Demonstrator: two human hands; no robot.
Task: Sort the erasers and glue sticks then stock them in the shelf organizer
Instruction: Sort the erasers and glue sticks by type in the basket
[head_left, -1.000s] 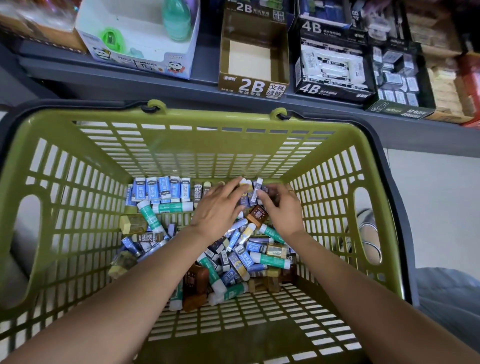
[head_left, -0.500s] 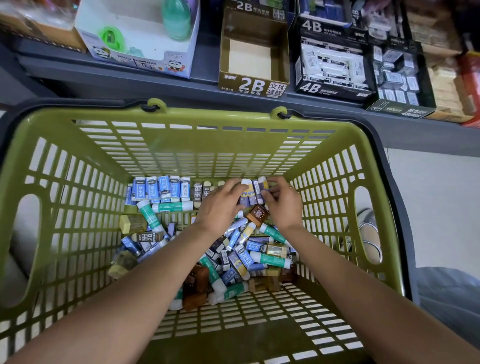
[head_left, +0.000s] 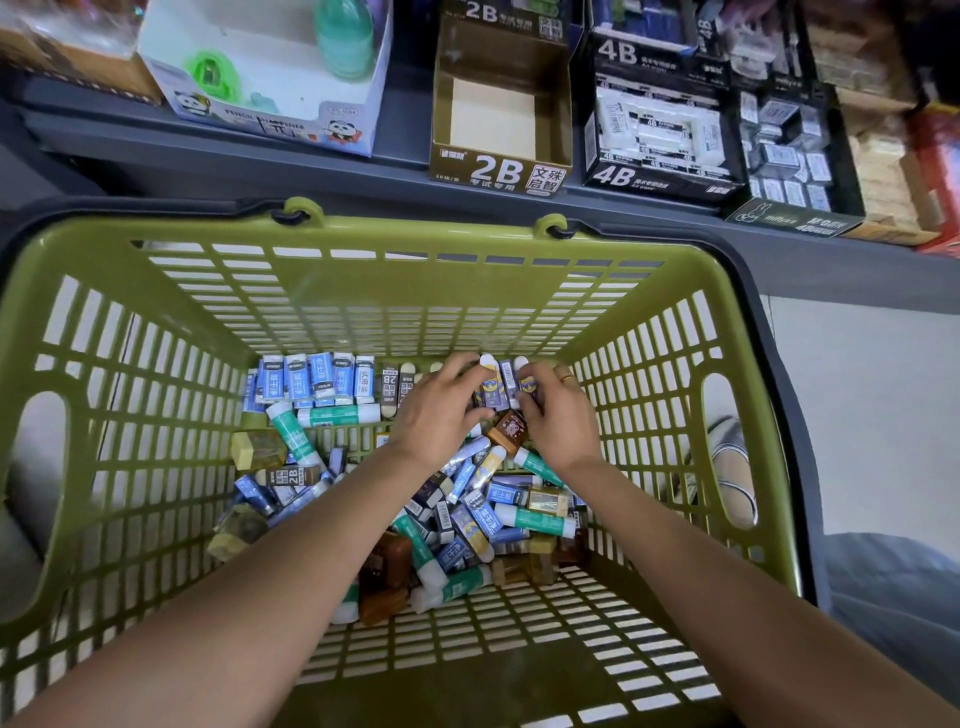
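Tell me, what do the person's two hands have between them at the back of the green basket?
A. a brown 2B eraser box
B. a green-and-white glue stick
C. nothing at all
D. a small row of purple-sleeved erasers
D: the left hand and right hand hold a few upright purple-sleeved erasers together against the far wall of the green basket.

Purple erasers (head_left: 498, 387) now upright btwn hands.
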